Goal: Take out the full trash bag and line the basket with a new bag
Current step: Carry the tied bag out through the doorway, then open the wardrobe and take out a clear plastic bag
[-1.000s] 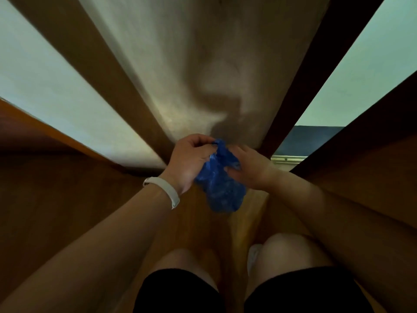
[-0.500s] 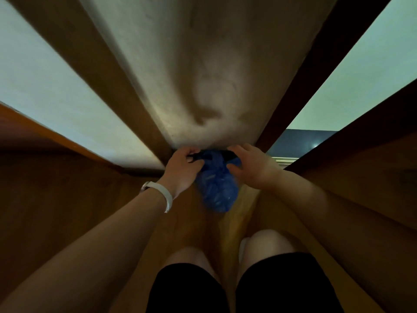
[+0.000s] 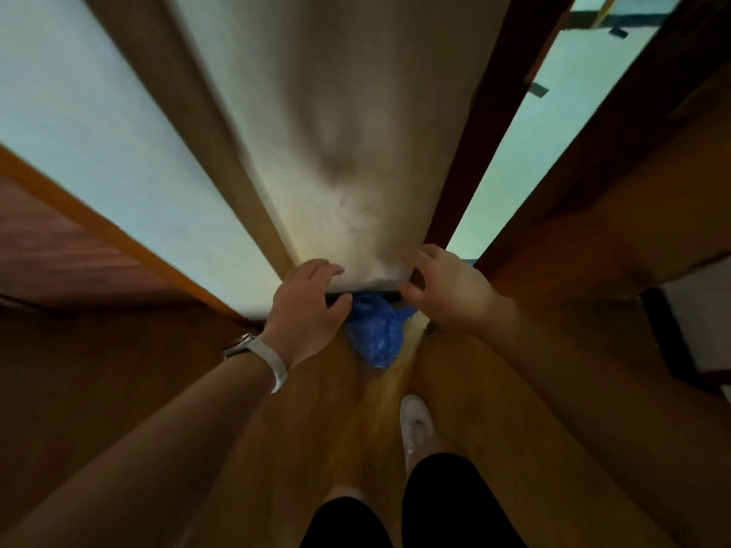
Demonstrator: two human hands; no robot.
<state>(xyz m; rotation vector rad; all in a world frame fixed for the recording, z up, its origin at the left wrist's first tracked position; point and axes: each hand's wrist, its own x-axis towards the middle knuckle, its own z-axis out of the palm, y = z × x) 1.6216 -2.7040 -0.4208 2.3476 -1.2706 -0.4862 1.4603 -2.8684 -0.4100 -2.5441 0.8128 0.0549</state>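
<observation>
The blue bag (image 3: 374,336) sits bunched on the wood floor (image 3: 118,389) at the foot of the pale wall (image 3: 336,152), half tucked into a dark gap under that wall's lower edge. It looks small and crumpled, so I judge it to be either the tied-off full bag or the new liner, and cannot tell which. No basket is in view.

The left hand (image 3: 304,306) hovers just left of the bag, its grip spread, fingers over the wall's lower edge, thumb near the plastic but pinching nothing. The right hand (image 3: 447,286) is just right of the bag, grip likewise spread and empty, fingers fanned against the wall. Neither hand holds the bag.

Risks, as I judge them:
- Thin plastic caught in the gap could tear or stretch if pulled out by one fold.
- A loose grip on crumpled film may slip, leaving the bag wedged deeper under the wall.
- If it is the full bag, a poor knot could spill on lifting.
- The view is blurred, so the true edge of the bag is uncertain.

Around the wall: brown trim (image 3: 221,160) runs along its left side, a dark frame (image 3: 474,152) along its right, with pale panels beyond both. Below the bag, a white shoe (image 3: 415,421) stands on the floor, near but not touching it. A watch band (image 3: 273,365) circles the left wrist. The wall itself blocks any reach from above; only the floor side is free.
</observation>
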